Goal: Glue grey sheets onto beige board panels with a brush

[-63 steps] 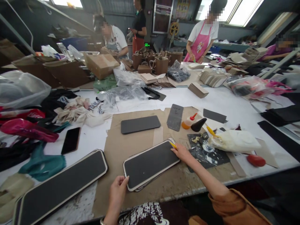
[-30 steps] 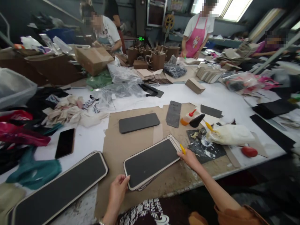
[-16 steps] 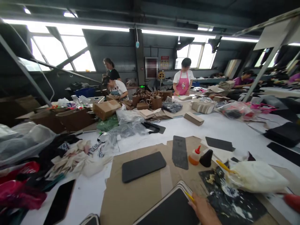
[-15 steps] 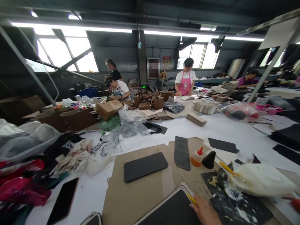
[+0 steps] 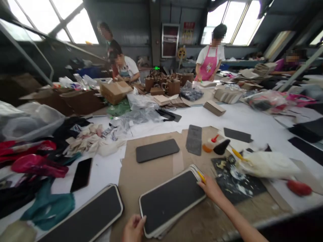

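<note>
Live on the head camera, and I've got both hands at the near edge of the bench. The work in hand looks like edge finishing on a stack of dark panels with cream borders (image 5: 171, 201), which sits near centre on a kraft paper sheet (image 5: 130, 181), tilted toward the right.

The right hand (image 5: 213, 190) is at the stack's far right corner, its fingers closed around a thin yellow-handled applicator (image 5: 201, 176), with the tip pointing at the layered panel edges. The left hand (image 5: 133, 229) is at the stack's near left corner, fingers curled, but the frame cuts them off, so I can't tell whether they're gripping.

Just to the right sit an orange glue bottle (image 5: 208, 147) and a paint-spattered mat (image 5: 237, 178). Another bordered panel (image 5: 85, 215) lies near left, and a plain dark slab (image 5: 156, 150) lies farther up the kraft paper.

My call: the next move needs that applicator tip brought square onto the edge, with the stack held steady.
</note>
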A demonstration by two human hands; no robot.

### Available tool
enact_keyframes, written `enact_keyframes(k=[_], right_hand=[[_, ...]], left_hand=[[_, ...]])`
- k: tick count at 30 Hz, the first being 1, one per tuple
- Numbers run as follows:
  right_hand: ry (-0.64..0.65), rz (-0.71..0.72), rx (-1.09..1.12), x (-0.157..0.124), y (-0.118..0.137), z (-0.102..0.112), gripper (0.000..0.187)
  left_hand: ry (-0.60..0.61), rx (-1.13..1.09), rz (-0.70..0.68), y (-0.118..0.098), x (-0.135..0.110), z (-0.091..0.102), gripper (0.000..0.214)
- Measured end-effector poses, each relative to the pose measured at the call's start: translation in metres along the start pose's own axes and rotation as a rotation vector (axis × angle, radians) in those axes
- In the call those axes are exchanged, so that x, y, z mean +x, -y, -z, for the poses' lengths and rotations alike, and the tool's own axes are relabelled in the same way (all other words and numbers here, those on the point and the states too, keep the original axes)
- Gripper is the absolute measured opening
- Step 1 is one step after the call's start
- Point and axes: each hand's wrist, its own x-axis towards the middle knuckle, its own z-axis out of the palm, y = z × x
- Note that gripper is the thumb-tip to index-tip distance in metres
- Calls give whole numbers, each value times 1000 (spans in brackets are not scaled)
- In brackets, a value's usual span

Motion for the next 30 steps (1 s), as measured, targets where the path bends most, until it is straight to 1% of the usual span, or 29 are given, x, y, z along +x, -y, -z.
enact_keyframes(k=[3,5,7,11,15,18,22,26,30], right_hand=[[51,-50,-46,0,8,8,19],[70,-60,-57,-1,10,8,21],[81,-59,-49,-2,12,7,21],[102,-73,27,-2,16,10,23],[141,-78,101,0,16,16,22],[140,-42,123,2,12,18,22],[139,-21,177,6,6,17,23],[210,-28,146,12,2,15,28],[214,-22,111,11,5,16,28]], left_hand=[[-3,-68,53,-12,-14,4,60],[-9,-75,91,-21,-15,6,62],[-11,-74,104,-26,-15,6,64],[-18,-61,82,-23,-13,7,64],[-18,-40,50,-21,-12,8,61],[-22,-33,43,-24,-12,9,56],[-18,-32,69,-28,-13,10,46],[-39,-40,84,-28,-12,9,41],[-44,-47,88,-28,-12,9,42]])
